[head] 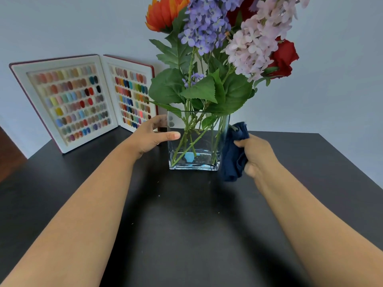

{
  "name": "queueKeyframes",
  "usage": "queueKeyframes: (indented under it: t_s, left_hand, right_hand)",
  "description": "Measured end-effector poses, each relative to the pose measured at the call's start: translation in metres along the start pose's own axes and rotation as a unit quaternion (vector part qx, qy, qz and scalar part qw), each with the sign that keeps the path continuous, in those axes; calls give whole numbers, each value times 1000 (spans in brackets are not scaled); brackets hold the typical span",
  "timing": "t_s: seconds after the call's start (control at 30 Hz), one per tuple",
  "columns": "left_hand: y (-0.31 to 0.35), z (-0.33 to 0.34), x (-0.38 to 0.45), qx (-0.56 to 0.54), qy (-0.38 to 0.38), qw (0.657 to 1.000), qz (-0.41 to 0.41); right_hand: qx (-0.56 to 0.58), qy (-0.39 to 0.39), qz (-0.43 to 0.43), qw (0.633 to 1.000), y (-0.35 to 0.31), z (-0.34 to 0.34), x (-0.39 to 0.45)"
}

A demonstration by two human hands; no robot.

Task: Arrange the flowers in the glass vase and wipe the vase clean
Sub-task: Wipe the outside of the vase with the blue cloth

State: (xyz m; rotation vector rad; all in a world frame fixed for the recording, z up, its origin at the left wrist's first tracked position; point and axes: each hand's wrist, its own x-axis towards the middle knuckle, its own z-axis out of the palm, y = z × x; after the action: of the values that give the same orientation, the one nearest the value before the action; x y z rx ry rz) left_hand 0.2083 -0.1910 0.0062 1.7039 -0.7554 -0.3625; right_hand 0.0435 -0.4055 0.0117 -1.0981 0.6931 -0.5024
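A square glass vase (207,160) stands on the black table (186,224), holding several flowers: an orange bloom (163,13), purple blossoms (205,23), pale pink blossoms (255,44) and a red rose (284,59) on green stems. My left hand (153,135) grips the vase's left side, thumb across the front glass and fingers behind it. My right hand (255,154) holds a dark blue cloth (234,156) pressed against the vase's right wall.
An open book-like case of coloured nail samples (80,100) leans against the pale wall at the back left of the table. The table's right edge runs diagonally at the far right.
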Motion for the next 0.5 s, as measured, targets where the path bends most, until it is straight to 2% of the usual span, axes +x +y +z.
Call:
queueKeyframes:
  t_s: [0.23,0.37,0.5]
  left_hand:
    - [-2,-2,2,3,-6,1000,5]
    - [-4,-1,3,5,-6,1000,8]
    - [-5,-3,4,9,-1,1000,6]
  right_hand:
    - [44,-41,-33,998,-28,5,-2]
    - [18,-19,-44,999,-10,0,0]
    - [-35,8,4,999,19,-4,5]
